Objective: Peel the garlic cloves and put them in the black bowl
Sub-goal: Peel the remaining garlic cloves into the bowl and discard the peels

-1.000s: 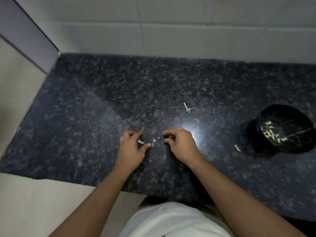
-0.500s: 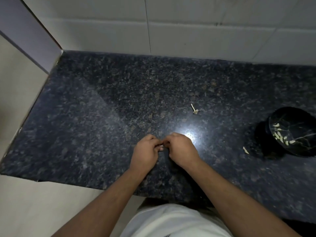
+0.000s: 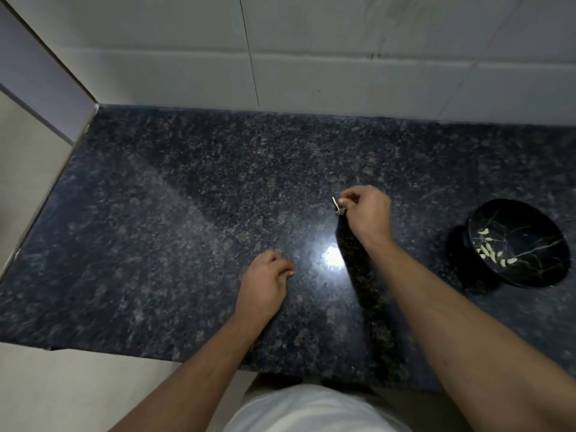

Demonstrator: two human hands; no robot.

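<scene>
The black bowl (image 3: pixel 517 244) with gold veining stands on the counter at the right, with several peeled garlic cloves (image 3: pixel 491 249) inside. A thin pale garlic stem (image 3: pixel 335 203) lies on the dark granite counter (image 3: pixel 156 232). My right hand (image 3: pixel 366 213) reaches over it and pinches the stem's near end with its fingertips. My left hand (image 3: pixel 266 282) rests on the counter nearer to me, its fingers curled and the thumb against them. Anything inside that fist is hidden.
White wall tiles (image 3: pixel 311 57) rise behind the counter, and a side wall (image 3: pixel 40 82) closes it off at the left. The counter's front edge runs just ahead of my white shirt (image 3: pixel 311 410). A bright light reflection (image 3: pixel 332 255) sits between my hands.
My hands were together over small garlic scraps and have parted. The right hand moved up and right to the stem. The scraps no longer lie on the counter, and the camera tilted up.
</scene>
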